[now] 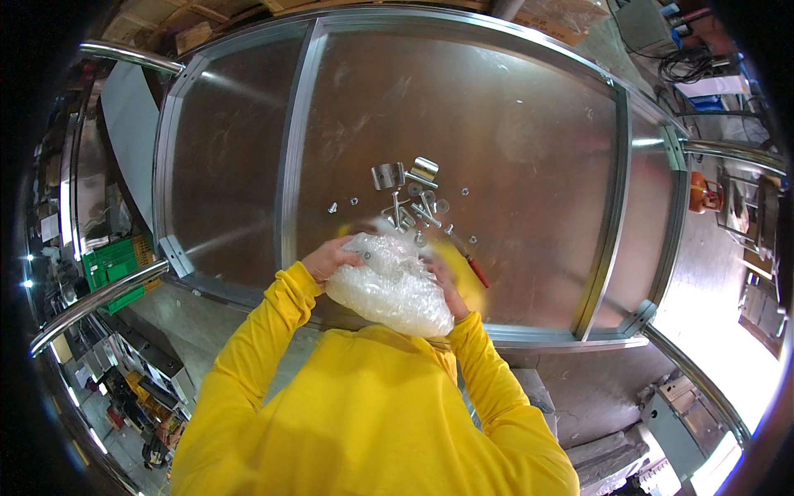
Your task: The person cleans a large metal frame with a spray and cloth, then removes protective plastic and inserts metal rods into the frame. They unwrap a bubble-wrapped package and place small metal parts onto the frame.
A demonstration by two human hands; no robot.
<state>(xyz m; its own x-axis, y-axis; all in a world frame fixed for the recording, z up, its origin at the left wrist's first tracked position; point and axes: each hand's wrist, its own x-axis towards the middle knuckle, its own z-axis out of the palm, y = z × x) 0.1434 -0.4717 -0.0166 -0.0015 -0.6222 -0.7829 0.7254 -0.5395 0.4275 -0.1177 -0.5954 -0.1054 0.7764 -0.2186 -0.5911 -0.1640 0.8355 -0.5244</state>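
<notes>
**Both hands grip a crumpled clear plastic bag over a metal tabletop**

The clear plastic bag (387, 285) is held up close in front of the person's chest, above the near edge of the tabletop (513, 124). It is a bulky, crinkled lump of see-through film, whitish and glossy where the light catches its many folds, wider at the bottom than at the top. What lies inside it cannot be made out.

The left hand (329, 258) holds the bag's upper left side, its fingers curled onto the film. The right hand (447, 285) clasps the bag's right side, its fingers wrapped against the plastic and partly hidden behind it. Both arms wear bright yellow sleeves (256, 347).

The tabletop is a large sheet of dull grey metal with raised metal rails running across it. Just beyond the bag, a small scatter of metal hardware lies on the sheet: bolts (423, 211), washers (441, 206), small nuts (353, 201) and two bent metal brackets (389, 175). A screwdriver with a red handle (477, 270) lies to the right of the bag, near the right hand. A green plastic crate (112, 264) sits well off to the left, below the level of the tabletop.
</notes>
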